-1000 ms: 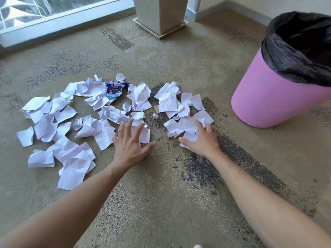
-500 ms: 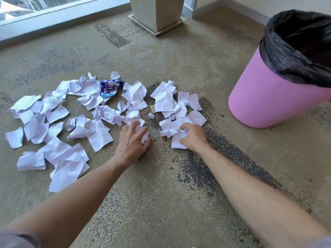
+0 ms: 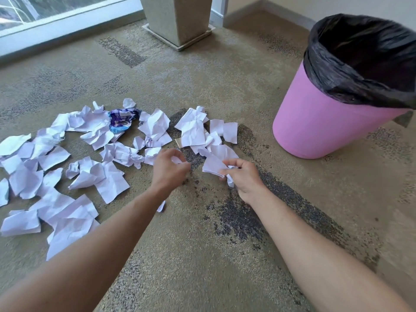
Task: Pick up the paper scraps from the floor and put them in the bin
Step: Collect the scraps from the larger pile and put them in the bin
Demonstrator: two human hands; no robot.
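Several crumpled white paper scraps point(image 3: 90, 172) lie spread over the carpet, from the left edge to the middle. A pink bin point(image 3: 319, 124) with a black liner stands at the right, its mouth open. My left hand point(image 3: 168, 170) is lifted a little off the floor, fingers curled round a small white scrap. My right hand point(image 3: 243, 176) grips a bunch of white scraps point(image 3: 213, 165) just above the carpet, left of the bin. One small scrap point(image 3: 161, 206) shows under my left forearm.
A crumpled blue and purple wrapper point(image 3: 120, 120) lies among the far scraps. A stone planter on a square base point(image 3: 177, 30) stands at the back, beside a window frame point(image 3: 67, 25). Bare carpet point(image 3: 202, 255) stretches in front of the pile.
Both hands lay flat on the scraps, then curled and closed on paper. Now they are raised slightly, each holding scraps. The view has tilted a little.
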